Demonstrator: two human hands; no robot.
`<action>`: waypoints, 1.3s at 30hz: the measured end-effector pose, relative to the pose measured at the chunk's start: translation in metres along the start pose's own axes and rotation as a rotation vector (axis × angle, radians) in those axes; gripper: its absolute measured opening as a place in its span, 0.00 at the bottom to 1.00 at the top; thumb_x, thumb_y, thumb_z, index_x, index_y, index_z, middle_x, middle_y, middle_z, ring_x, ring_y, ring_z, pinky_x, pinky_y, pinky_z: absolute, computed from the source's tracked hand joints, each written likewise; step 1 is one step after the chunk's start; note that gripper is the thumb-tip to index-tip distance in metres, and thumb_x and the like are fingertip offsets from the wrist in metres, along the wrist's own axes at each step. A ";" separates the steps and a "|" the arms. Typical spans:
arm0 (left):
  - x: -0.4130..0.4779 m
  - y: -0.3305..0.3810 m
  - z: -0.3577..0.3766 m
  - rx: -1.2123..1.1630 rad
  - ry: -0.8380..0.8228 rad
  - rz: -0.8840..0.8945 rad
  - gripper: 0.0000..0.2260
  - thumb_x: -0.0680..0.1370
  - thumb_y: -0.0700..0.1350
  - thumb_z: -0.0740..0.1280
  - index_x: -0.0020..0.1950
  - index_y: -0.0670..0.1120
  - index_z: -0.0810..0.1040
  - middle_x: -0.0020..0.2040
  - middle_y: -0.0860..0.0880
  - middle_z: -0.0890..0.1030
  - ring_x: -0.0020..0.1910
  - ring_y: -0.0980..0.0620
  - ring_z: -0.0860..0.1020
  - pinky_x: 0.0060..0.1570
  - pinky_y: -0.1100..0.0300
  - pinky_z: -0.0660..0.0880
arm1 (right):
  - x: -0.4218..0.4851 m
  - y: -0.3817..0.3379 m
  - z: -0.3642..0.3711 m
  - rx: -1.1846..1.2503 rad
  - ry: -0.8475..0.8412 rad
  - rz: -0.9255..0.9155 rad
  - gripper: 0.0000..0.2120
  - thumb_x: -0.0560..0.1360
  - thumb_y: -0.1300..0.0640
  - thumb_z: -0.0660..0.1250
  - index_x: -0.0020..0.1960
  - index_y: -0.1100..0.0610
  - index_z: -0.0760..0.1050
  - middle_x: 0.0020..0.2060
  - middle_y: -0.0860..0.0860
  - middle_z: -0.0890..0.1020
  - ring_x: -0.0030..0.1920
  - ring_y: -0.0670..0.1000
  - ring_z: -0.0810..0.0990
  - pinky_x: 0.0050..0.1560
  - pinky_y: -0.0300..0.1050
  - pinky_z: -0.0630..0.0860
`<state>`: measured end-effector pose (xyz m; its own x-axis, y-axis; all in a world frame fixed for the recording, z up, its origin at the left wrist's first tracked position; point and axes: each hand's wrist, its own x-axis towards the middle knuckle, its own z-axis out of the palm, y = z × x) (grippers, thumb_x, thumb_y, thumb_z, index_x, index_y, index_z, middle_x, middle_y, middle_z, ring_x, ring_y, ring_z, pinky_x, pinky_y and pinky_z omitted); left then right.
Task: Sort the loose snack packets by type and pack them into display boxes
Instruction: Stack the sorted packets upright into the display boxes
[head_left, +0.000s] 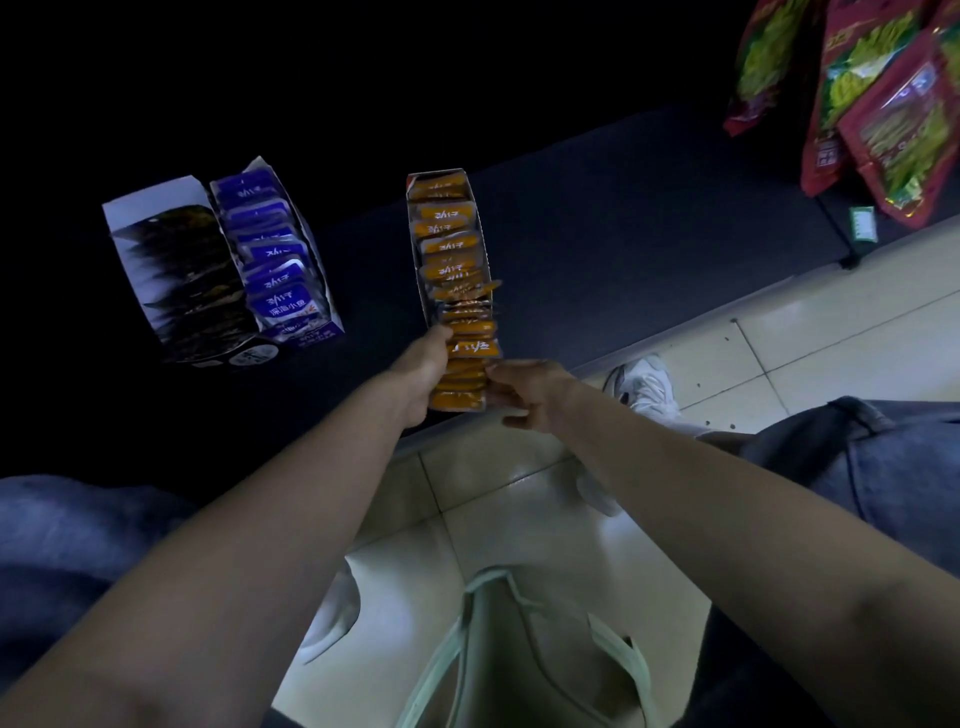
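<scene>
orange step, by the look of it. a fanned bunch of orange packets (467, 374) was held at the near end of the orange display box (445, 228), squeezed from both sides. the left grip (422, 376) was curled round the bunch's left edge, and the right grip (522, 392) was pinched on its right edge with bent fingers. whether the bunch was seated in the box or just outside it couldn't be told, since that end was hidden by the hands. the far part of the box was filled with a row of packets, a few near the middle tilted and poking out sideways.

next move, as a guess: the bunch would need to be slid in upright and the crooked ones squared up, with both sides pressed so nothing fans out. the box's near end looked to be right at the edge of the worktop (649, 208), so a spill onto the floor tiles (779, 353) was a risk.

well left of the orange box, two more boxes were parked touching each other: a blue packet box (275, 249) and a box of dark packets (176, 275), both looking full. far right of it, red and green bags (883, 104) were hung. nothing was lying in the way, though the light was poor.
</scene>
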<state>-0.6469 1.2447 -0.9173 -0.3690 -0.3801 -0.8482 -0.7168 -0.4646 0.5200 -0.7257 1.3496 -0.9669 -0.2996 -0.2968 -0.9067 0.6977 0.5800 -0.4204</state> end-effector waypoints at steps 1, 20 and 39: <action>0.000 -0.002 0.000 -0.015 0.002 -0.012 0.16 0.84 0.53 0.52 0.58 0.47 0.75 0.51 0.45 0.80 0.42 0.52 0.77 0.32 0.61 0.70 | 0.002 0.003 0.001 0.035 -0.029 0.009 0.09 0.77 0.58 0.68 0.56 0.55 0.77 0.46 0.55 0.83 0.42 0.51 0.80 0.47 0.49 0.77; 0.006 -0.014 0.005 -0.191 -0.017 -0.041 0.13 0.84 0.50 0.52 0.55 0.47 0.75 0.54 0.42 0.81 0.53 0.46 0.80 0.53 0.51 0.78 | 0.006 0.009 0.009 0.187 -0.049 -0.077 0.17 0.81 0.64 0.59 0.69 0.68 0.66 0.62 0.63 0.77 0.58 0.59 0.79 0.50 0.48 0.78; 0.025 -0.005 -0.008 -0.215 -0.020 -0.006 0.16 0.83 0.54 0.52 0.60 0.48 0.76 0.54 0.43 0.81 0.53 0.43 0.80 0.55 0.41 0.76 | 0.012 -0.032 0.011 -0.075 -0.287 -0.090 0.28 0.78 0.32 0.49 0.65 0.48 0.74 0.55 0.53 0.82 0.54 0.53 0.82 0.49 0.52 0.80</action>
<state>-0.6478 1.2305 -0.9406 -0.3786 -0.3617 -0.8519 -0.5771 -0.6273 0.5228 -0.7447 1.3190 -0.9640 -0.1545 -0.5452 -0.8240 0.6236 0.5931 -0.5093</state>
